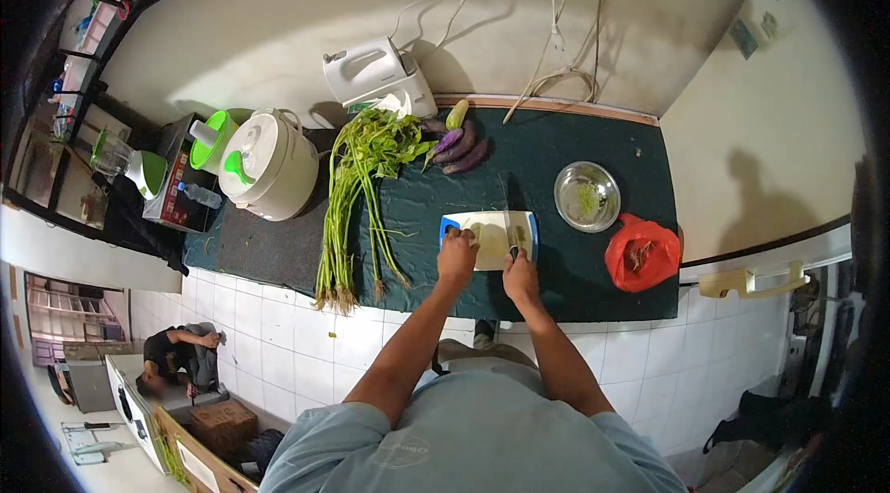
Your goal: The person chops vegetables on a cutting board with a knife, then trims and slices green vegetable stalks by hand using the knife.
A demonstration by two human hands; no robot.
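1. Cutting seems to be the step in hand: the right hand (520,275) has its fingers closed around the handle of a knife (509,222), whose blade points away from the person, across the white, blue-edged cutting board (491,257).
2. The left hand (455,259) is at the board's left side, fingers bent beside a pale green piece (472,235). How far open they are, and whether they grip it, I cannot tell.
3. That piece lies on the board, left of the blade; small green bits (523,235) lie to the blade's right.
4. As I judge it, another stroke would call for a steady piece, a level board and the left fingertips clear of the edge.
5. Right of the board, apart from it, a steel bowl (608,200) holds light green bits. A red bag (638,272) sits just beside the bowl, nearer the person (its contents are too small to name).
6. Farther left on the bench (575,296) lie long-stemmed greens (354,201), roots towards the person, some over the front edge. Purple eggplants (461,152) sit beyond the board, and a white cooker (278,164) stands left of the greens.
7. Nothing large stands between board and bowl — though the upright knife tip reaches past the board's far edge, so sideways moves need care.
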